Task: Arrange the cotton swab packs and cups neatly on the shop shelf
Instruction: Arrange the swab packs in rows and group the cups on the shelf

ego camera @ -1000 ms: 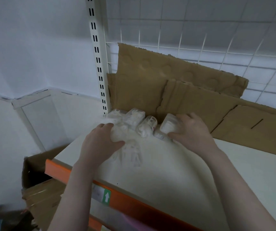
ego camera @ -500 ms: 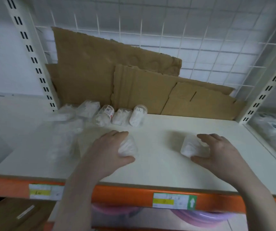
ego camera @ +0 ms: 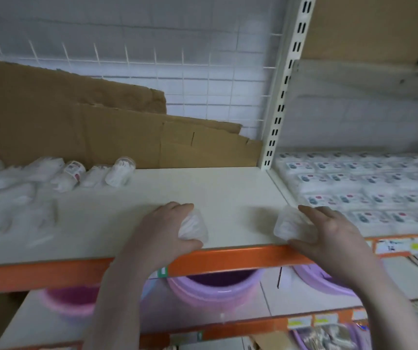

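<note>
Head view: two swab cups now sit at shelf [ego camera: 228,188] front edge, w/ the right cup [ego camera: 287,223] shifted to the right-hand corner vs half a sec ago; left cup [ego camera: 194,227] mid-front. Looks like spacing out a front row, rest still heaped back-left. Left hand [ego camera: 162,231] grasps its cup from the side; right hand [ego camera: 329,233] grasps its cup, fingers curled over, thumb by the orange rail [ego camera: 240,258].

A: The left packs [ego camera: 13,203] are a white blur; how many, I can't count; the cardboard [ego camera: 51,122] runs off the left edge.

B: Labels on the right-bay packs [ego camera: 354,188] are unreadable; each hand partly covers its cup.
</note>
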Action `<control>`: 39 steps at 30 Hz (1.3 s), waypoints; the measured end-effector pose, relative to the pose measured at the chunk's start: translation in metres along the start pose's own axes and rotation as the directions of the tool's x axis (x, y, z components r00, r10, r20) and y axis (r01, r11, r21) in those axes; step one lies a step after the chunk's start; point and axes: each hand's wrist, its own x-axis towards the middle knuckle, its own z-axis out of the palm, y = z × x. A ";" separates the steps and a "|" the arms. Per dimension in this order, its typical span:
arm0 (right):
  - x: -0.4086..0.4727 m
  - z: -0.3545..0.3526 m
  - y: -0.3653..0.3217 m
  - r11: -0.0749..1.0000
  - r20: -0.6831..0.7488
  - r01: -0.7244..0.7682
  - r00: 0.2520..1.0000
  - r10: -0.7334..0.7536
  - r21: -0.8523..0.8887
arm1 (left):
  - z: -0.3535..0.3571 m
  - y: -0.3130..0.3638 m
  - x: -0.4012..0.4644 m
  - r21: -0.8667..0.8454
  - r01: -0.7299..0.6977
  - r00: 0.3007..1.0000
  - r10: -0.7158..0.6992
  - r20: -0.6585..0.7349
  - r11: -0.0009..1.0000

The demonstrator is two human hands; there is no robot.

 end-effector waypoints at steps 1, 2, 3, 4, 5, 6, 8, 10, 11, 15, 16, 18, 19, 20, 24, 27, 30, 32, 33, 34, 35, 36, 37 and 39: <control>-0.007 -0.004 0.018 1.000 -0.011 0.001 1.000 -0.001 -0.005 | 0.008 0.016 0.002 0.011 -0.014 1.000 0.014 -0.001 1.000; -0.014 -0.007 0.036 1.000 -0.018 -0.006 1.000 0.006 -0.006 | 0.016 0.032 0.003 0.021 -0.028 1.000 0.028 0.000 0.999; -0.021 -0.012 0.052 1.000 -0.021 -0.019 1.000 0.019 -0.006 | 0.023 0.048 0.003 0.026 -0.039 0.999 0.039 0.003 0.999; -0.027 -0.016 0.068 1.000 -0.022 -0.029 0.999 0.029 -0.008 | 0.031 0.063 0.004 0.030 -0.052 0.999 0.052 0.006 0.998; -0.034 -0.019 0.083 0.999 -0.026 -0.036 0.999 0.036 -0.008 | 0.038 0.078 0.004 0.033 -0.065 0.998 0.064 0.010 0.997; -0.041 -0.023 0.098 0.999 -0.030 -0.044 0.999 0.044 -0.006 | 0.046 0.092 0.004 0.036 -0.077 0.997 0.076 0.016 0.996; -0.055 -0.031 0.121 0.998 -0.035 -0.070 0.997 0.070 -0.001 | 0.059 0.117 0.005 0.044 -0.102 0.994 0.101 0.030 0.994; -0.067 -0.041 0.139 0.994 -0.028 -0.105 0.994 0.105 0.006 | 0.069 0.140 0.007 0.053 -0.125 0.991 0.123 0.047 0.991; -0.072 -0.045 0.147 0.993 -0.018 -0.118 0.993 0.118 0.011 | 0.073 0.151 0.008 0.056 -0.134 0.990 0.130 0.059 0.989; -0.083 -0.057 0.173 0.987 0.002 -0.161 0.987 0.161 0.014 | 0.083 0.182 0.016 0.081 -0.175 0.981 0.168 0.093 0.981; -0.084 -0.058 0.177 0.986 0.001 -0.168 0.986 0.168 0.013 | 0.084 0.187 0.019 0.084 -0.183 0.980 0.175 0.097 0.980; -0.083 -0.059 0.183 0.985 0.002 -0.174 0.985 0.174 0.013 | 0.086 0.194 0.025 0.077 -0.193 0.978 0.185 0.096 0.978; -0.082 -0.060 0.185 0.985 0.001 -0.174 0.985 0.174 0.014 | 0.087 0.197 0.029 0.073 -0.197 0.977 0.189 0.097 0.978; -0.080 -0.060 0.186 0.985 -0.001 -0.169 0.986 0.169 0.012 | 0.087 0.198 0.032 0.066 -0.197 0.977 0.191 0.097 0.978; -0.064 -0.061 0.185 0.992 0.001 -0.127 0.992 0.127 -0.009 | 0.089 0.197 0.047 0.046 -0.196 0.976 0.190 0.104 0.980; -0.043 -0.058 0.179 0.997 0.001 -0.073 0.997 0.073 -0.033 | 0.090 0.188 0.060 0.039 -0.203 0.977 0.200 0.080 0.978; -0.018 -0.053 0.167 0.999 0.030 -0.037 0.999 0.037 -0.013 | 0.086 0.174 0.069 0.044 -0.198 0.977 0.193 0.094 0.979; -0.001 -0.049 0.157 1.000 0.071 -0.025 0.997 0.024 0.012 | 0.084 0.162 0.074 0.060 -0.198 0.975 0.191 0.110 0.978; 0.006 -0.047 0.152 0.999 0.088 -0.016 0.996 0.014 0.032 | 0.082 0.155 0.076 0.066 -0.195 0.976 0.187 0.113 0.979; 0.014 -0.045 0.147 0.999 0.104 -0.009 0.995 0.004 0.050 | 0.081 0.149 0.078 0.071 -0.190 0.977 0.181 0.113 0.979; 0.021 -0.043 0.143 0.998 0.118 -0.002 0.993 -0.006 0.063 | 0.079 0.143 0.080 0.074 -0.185 0.978 0.176 0.114 0.980; 0.027 -0.041 0.138 0.998 0.132 0.009 0.991 -0.018 0.065 | 0.078 0.138 0.082 0.077 -0.184 0.978 0.174 0.114 0.980; 0.034 -0.039 0.134 0.998 0.146 0.021 0.989 -0.030 0.062 | 0.078 0.132 0.084 0.078 -0.182 0.978 0.173 0.114 0.980; 0.046 -0.035 0.129 0.997 0.184 0.040 0.982 -0.051 0.064 | 0.078 0.123 0.085 0.064 -0.167 0.981 0.159 0.113 0.984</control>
